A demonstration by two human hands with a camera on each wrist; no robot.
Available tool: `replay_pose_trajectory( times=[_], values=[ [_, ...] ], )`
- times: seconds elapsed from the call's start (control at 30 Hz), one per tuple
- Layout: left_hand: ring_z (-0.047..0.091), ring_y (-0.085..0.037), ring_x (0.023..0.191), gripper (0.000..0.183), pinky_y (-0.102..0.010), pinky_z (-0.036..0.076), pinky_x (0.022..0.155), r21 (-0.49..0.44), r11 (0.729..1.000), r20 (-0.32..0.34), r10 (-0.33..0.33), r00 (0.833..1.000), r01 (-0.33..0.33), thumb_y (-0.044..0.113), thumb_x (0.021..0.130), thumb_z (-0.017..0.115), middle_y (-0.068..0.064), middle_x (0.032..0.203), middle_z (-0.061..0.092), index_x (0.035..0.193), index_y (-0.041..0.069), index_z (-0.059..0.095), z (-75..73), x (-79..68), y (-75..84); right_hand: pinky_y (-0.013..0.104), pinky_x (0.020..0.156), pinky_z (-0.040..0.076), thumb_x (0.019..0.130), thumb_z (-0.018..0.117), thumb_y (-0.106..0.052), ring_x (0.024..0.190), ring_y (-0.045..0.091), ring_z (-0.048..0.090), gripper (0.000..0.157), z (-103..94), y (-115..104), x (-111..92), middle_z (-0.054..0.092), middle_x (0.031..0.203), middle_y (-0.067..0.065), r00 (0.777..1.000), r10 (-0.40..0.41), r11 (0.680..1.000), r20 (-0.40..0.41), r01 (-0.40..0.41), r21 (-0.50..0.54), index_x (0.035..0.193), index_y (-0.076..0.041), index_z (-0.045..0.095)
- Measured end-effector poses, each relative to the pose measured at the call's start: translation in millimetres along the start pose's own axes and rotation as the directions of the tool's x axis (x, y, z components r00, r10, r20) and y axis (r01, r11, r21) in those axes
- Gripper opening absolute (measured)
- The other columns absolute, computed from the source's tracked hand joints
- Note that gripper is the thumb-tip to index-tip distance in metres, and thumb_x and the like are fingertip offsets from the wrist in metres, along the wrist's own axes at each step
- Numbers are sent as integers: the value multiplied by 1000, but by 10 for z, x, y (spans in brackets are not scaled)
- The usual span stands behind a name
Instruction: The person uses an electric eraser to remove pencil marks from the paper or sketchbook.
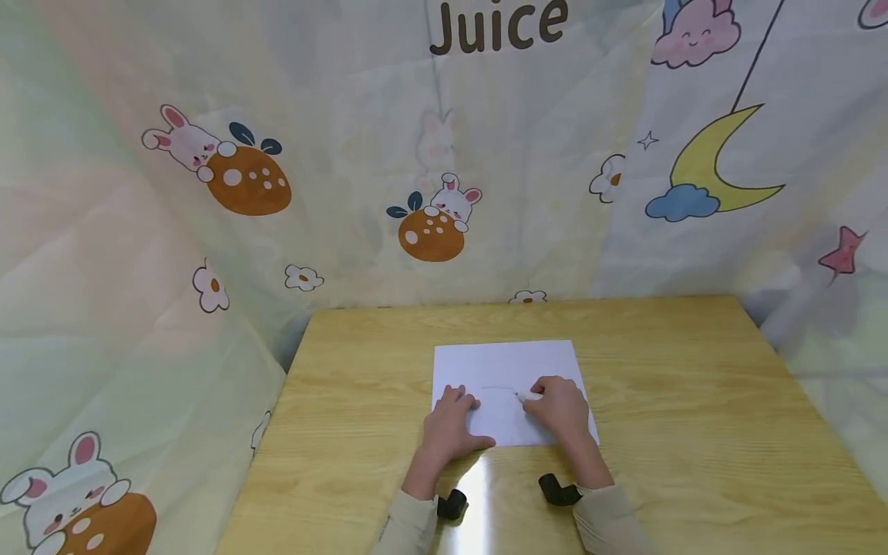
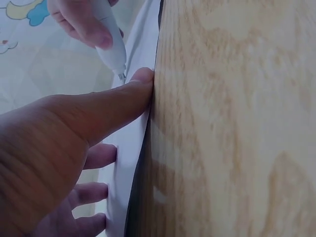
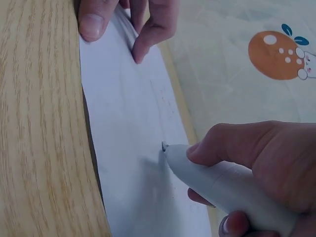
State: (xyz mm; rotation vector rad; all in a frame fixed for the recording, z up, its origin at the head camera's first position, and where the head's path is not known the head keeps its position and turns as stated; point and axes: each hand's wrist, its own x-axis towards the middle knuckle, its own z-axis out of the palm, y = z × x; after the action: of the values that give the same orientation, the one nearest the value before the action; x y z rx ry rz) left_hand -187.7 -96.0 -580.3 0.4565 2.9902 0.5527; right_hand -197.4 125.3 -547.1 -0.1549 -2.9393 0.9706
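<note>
A white sheet of paper (image 1: 502, 362) lies on the wooden table, with a faint, slightly curved line (image 1: 498, 387) near its middle. My right hand (image 1: 560, 405) grips a thick white pen-shaped tool (image 3: 212, 182), thumb along its front end. Its small metal tip (image 3: 165, 146) is at the paper in the right wrist view, close to the line's right end in the head view. On the sheet's left part, my left hand (image 1: 451, 428) rests with fingers spread. Its thumb (image 2: 133, 91) lies along the sheet's near edge. The tool's rear end is hidden in my right palm.
The wooden table (image 1: 347, 432) extends on both sides of the paper. Behind it and along both sides hangs a cloth (image 1: 333, 154) printed with rabbits, flowers and a moon. Black devices (image 1: 558, 491) sit at both wrists, beside the sleeve cuffs (image 1: 603, 505).
</note>
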Motion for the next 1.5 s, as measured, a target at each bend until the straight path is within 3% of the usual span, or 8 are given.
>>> replay_pose_trajectory(
  times=[0.17,0.33,0.7,1.5],
  values=[
    [37,-36,135,71,-53,47,89,-12,1000,-5,8,1000,-8,62,66,80,-10,143,46,119,20,64,11,-33,-27,38,49,47,70,75,-19,63,22,62,18,74,-2,15,70,80,6,1000,2,1000,-1,-2,10,84,-8,73],
    [47,-33,126,79,-46,50,86,-9,1000,-40,16,999,-17,64,64,81,-11,140,49,121,13,60,24,-46,-52,38,50,47,70,76,-20,65,23,62,20,61,-12,-27,70,81,6,1000,18,1000,19,-18,9,86,-7,74],
    [35,-35,137,73,-50,45,95,15,1000,-24,11,1000,-10,64,66,80,-9,144,47,119,17,64,-6,-34,-53,37,50,47,71,76,-20,64,22,60,22,62,-60,32,70,83,7,999,27,1000,34,-27,7,87,-7,74],
    [36,-36,136,72,-50,44,96,24,1000,10,19,1000,-20,63,67,79,-12,144,47,119,15,64,-76,11,-53,40,51,48,72,75,-19,66,24,63,22,65,-102,101,70,84,9,999,1,1000,51,-1,-17,88,-5,74]
  ],
)
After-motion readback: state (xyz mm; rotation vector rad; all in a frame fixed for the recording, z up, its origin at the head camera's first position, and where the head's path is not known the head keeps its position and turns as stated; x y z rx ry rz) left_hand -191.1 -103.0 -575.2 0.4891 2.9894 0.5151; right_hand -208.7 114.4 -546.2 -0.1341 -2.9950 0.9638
